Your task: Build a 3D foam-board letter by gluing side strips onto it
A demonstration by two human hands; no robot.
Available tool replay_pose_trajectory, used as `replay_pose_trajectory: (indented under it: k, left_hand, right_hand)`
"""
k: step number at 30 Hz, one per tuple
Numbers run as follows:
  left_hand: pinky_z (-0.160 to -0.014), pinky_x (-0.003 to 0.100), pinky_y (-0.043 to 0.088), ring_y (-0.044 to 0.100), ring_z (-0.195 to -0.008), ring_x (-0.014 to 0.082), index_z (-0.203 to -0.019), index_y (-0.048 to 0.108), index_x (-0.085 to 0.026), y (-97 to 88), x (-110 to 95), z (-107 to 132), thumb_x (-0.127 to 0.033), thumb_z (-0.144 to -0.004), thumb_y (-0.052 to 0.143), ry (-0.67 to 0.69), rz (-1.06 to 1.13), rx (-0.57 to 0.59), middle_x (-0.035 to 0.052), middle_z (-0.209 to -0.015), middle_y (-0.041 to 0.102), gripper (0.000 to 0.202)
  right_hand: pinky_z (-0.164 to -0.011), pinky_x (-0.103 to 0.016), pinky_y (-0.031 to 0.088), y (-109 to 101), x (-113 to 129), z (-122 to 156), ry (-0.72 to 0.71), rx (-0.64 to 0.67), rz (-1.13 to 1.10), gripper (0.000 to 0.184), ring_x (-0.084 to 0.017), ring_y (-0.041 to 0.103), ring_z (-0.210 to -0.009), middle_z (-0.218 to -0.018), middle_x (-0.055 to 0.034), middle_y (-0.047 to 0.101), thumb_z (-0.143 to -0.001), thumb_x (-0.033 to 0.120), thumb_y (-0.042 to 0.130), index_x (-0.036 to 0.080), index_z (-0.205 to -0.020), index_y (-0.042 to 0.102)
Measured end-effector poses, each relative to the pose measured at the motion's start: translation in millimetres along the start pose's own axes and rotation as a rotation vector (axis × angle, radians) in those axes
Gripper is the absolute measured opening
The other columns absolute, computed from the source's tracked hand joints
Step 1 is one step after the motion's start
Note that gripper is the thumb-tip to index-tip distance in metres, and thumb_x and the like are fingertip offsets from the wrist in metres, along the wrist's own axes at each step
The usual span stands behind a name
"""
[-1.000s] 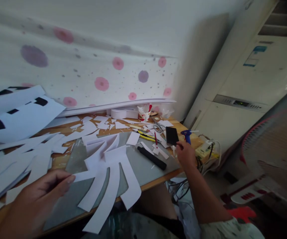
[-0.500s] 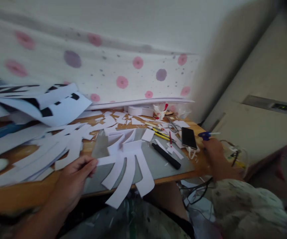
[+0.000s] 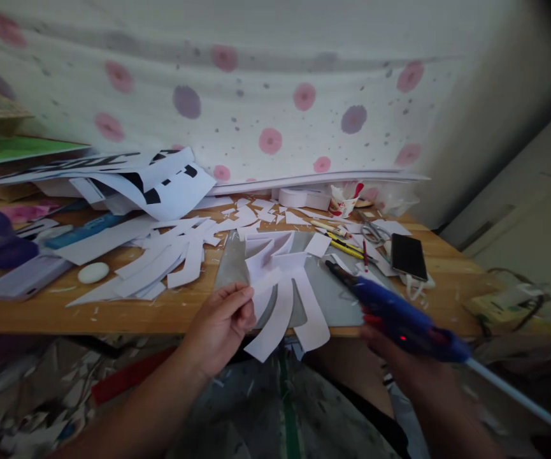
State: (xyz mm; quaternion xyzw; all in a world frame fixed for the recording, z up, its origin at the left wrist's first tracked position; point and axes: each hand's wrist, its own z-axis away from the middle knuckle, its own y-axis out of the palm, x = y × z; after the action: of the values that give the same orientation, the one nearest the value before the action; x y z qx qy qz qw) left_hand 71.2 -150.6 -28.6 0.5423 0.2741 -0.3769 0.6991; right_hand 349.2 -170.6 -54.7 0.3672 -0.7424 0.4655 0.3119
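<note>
My left hand (image 3: 225,325) pinches a white paper strip (image 3: 266,281) between thumb and fingers, at the near edge of the table. Just beyond it a folded white paper shape (image 3: 282,303) with curved legs lies on the grey cutting mat (image 3: 339,303), its ends hanging over the edge. In my right hand (image 3: 394,357) is a blue hot glue gun (image 3: 399,315), a red light showing on its side. Its dark nozzle points left over the mat, and a pale glue stick (image 3: 518,395) juts from its back. Motion blurs the right hand.
Paper offcuts (image 3: 160,264) cover the left of the table, with a white egg-shaped object (image 3: 93,273) beside them. Right of the mat lie a black phone (image 3: 409,256), yellow cutter (image 3: 344,245) and scissors (image 3: 374,231). A paper cup (image 3: 343,203) stands behind. A power strip (image 3: 509,312) sits at far right.
My right hand has brought the glue gun from the table's right side in toward the mat. My left hand keeps its pinch on the paper strip. The view has turned left.
</note>
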Motion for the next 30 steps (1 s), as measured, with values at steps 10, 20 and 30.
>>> replay_pose_trajectory:
  k: [10, 20, 30]
  left_hand:
    - [-0.04, 0.017, 0.017, 0.021, -0.036, 0.002, -0.059, 0.041, -0.017, 9.1, 11, 13, -0.025, -0.061, 0.081, -0.122, 0.181, 0.039, -0.0118, -0.038, 0.027, 0.041]
    - [-0.041, 0.016, 0.02, 0.023, -0.037, 0.0019, -0.06, 0.041, -0.017, 11.8, 12, 17, -0.026, -0.061, 0.082, -0.119, 0.184, 0.051, -0.0113, -0.04, 0.031, 0.042]
    - [-0.04, 0.016, 0.019, 0.023, -0.037, 0.0018, -0.059, 0.042, -0.016, 10.1, 11, 17, -0.026, -0.059, 0.084, -0.129, 0.189, 0.065, -0.0112, -0.039, 0.031, 0.043]
  right_hand:
    - [-0.065, -0.027, 0.048, 49, 38, 11, -0.383, 0.265, -0.128, 0.011, -0.015, 0.058, -0.072, -0.081, -0.0003, 0.058, -0.078, 0.02, 0.065, 0.023, -0.073, 0.056]
    - [-0.063, -0.029, 0.045, 54, 32, 16, -0.363, 0.319, -0.11, 0.014, -0.015, 0.055, -0.07, -0.078, -0.0006, 0.054, -0.075, 0.013, 0.062, 0.022, -0.071, 0.052]
    - [-0.062, -0.029, 0.042, 56, 24, 17, -0.377, 0.295, -0.112, 0.017, -0.015, 0.053, -0.068, -0.077, 0.0007, 0.051, -0.074, 0.01, 0.062, 0.022, -0.072, 0.05]
